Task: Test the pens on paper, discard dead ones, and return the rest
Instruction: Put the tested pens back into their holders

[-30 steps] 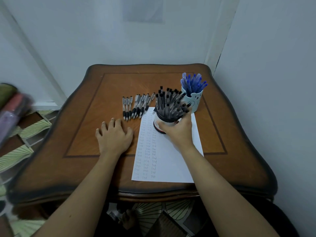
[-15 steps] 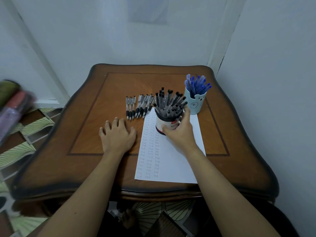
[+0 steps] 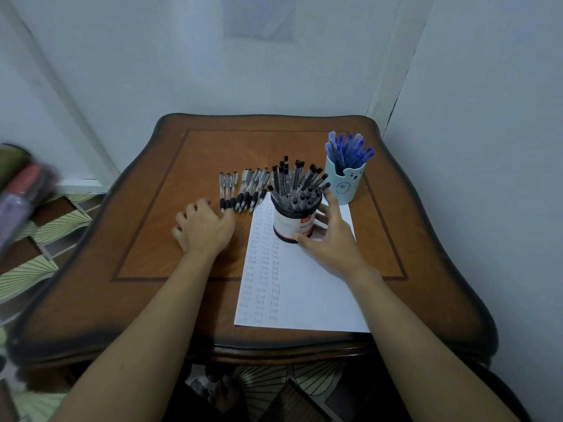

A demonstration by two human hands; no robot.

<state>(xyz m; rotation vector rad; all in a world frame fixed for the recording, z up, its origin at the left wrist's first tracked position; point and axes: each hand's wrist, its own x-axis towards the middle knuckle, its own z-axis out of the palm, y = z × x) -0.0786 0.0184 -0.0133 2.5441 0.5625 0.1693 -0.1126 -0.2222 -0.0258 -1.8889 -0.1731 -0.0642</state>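
Nearest us, below both wrists, we found the paper (image 3: 304,293) lying flat on the desk (image 3: 146,239), its left side filled with columns of small handwritten test marks and its right side blank. Just left of the sheet's upper part the left hand (image 3: 202,229) rested on the wood, fingers loosely curled and grasping nothing. Whether its forefinger touched the nearest pen tip we could not tell. Across the sheet the right hand (image 3: 332,236) was released and splayed about the can (image 3: 292,223) standing on the paper's far end. Its thumb lay against the can's foot and its forefinger reached up past the rim on the right, but the hand was not closed round the can. The can was crammed with black pens (image 3: 294,181) standing on end. Just beyond the left hand's fingertips lay the loose pens (image 3: 243,190), side by side in a row, tips toward us. Beyond the right hand's forefinger stood the blue cup (image 3: 344,185), full of blue pens (image 3: 347,150). We judged the step in hand to be setting the can within reach for testing. The next move, we thought, called for pinching one pen out of the tight bundle without tipping the can, then writing on the blank part of the sheet.
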